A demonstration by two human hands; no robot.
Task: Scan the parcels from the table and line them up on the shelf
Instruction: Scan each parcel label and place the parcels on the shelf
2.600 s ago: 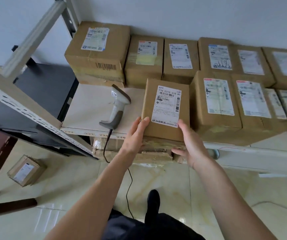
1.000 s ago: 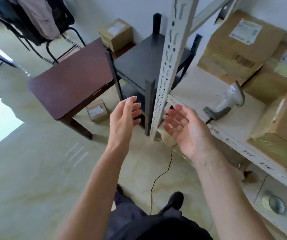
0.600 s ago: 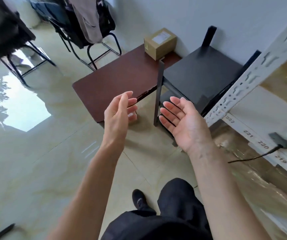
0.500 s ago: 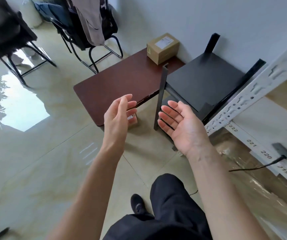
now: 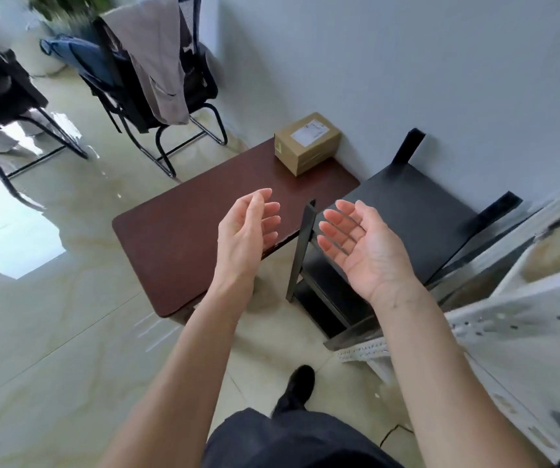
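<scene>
Left hand (image 5: 245,228) and right hand (image 5: 361,244) raised over table (image 5: 184,238), fingers relaxed and spread, palms facing each other — both empty. Parcel (image 5: 307,141) on far table corner by wall, label up — well apart from hands. Shelf (image 5: 522,319) at right.

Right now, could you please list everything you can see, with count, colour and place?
parcel: one, brown cardboard with white label, far corner of table by the wall
table: one, dark reddish-brown, centre
black stand: one, right of table, against wall
shelf: one, white metal, right edge
chairs: two, black, upper left; nearer one draped with a beige garment
floor: pale glossy tiles
shoe: one, black, bottom centre
hands: left and right, both empty, fingers relaxed, raised above table edge
</scene>
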